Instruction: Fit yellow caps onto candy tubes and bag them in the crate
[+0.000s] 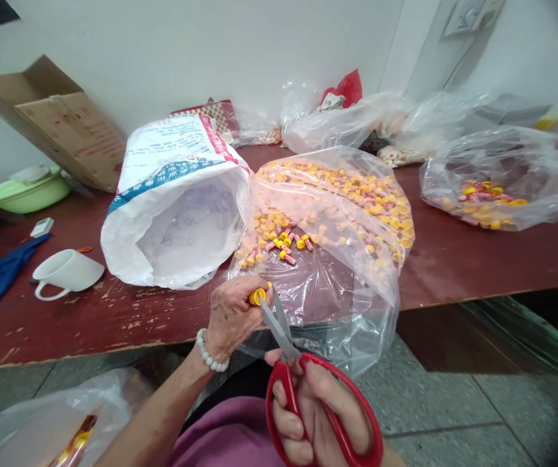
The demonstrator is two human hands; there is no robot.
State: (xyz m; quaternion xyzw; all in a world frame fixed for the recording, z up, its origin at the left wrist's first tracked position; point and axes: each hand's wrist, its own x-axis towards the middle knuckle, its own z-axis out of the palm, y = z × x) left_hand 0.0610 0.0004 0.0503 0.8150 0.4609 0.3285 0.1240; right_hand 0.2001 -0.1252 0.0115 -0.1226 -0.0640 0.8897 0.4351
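Observation:
My left hand (237,311), with a beaded bracelet at the wrist, is closed around a small yellow-capped piece (258,297) at the table's front edge. My right hand (320,408) grips red-handled scissors (281,334) through their loops. The blades are parted and their tips reach up beside the yellow cap; whether they touch it I cannot tell. Just beyond lies a clear plastic bag (356,272), open toward me, full of small pink pieces with yellow caps (286,243). To its left a white printed sack (181,188) lies on its side, its mouth facing me, with clear items inside.
On the red table (127,324) a white mug (69,272) lies tipped at the left, near a blue cloth (1,275), a green basin (30,191) and a cardboard box (72,126). Another clear bag (502,175) of capped pieces stands right. A plastic bag (55,415) sits below the table.

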